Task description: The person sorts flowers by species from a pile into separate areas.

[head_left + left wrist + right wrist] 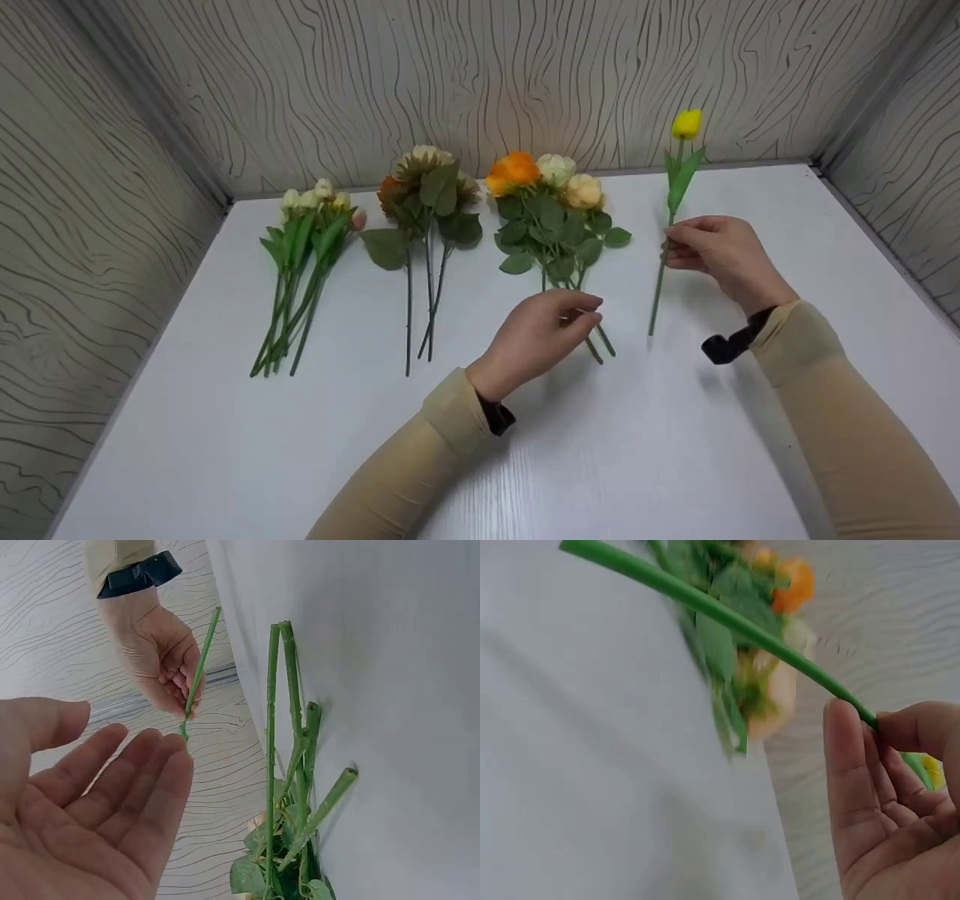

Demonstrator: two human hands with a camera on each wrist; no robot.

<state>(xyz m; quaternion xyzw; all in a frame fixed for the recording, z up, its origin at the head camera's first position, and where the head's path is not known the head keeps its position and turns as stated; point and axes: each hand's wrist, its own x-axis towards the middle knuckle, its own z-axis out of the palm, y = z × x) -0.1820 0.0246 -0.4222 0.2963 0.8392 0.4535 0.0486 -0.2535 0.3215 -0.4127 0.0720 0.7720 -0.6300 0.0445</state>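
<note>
In the head view, my right hand (pixel 716 251) pinches a yellow tulip (pixel 685 126) by its green stem, between thumb and fingers. The bloom points toward the back wall and the stem's cut end toward me. The right wrist view shows the thumb and fingertips pressed on that stem (pixel 727 619). My left hand (pixel 536 334) hovers over the lower stems of a bunch of roses (pixel 551 217) with orange, white and peach heads. It holds nothing; in the left wrist view its fingers (pixel 127 787) are loosely extended, apart from the rose stems (pixel 289 720).
A bunch of white, yellow and pink tulips (pixel 300 240) lies at the left of the white table (pixel 195 450). Between it and the roses lie brownish-headed flowers (pixel 427 180) with dark stems. Wood-grain patterned walls (pixel 450 75) enclose the back and sides.
</note>
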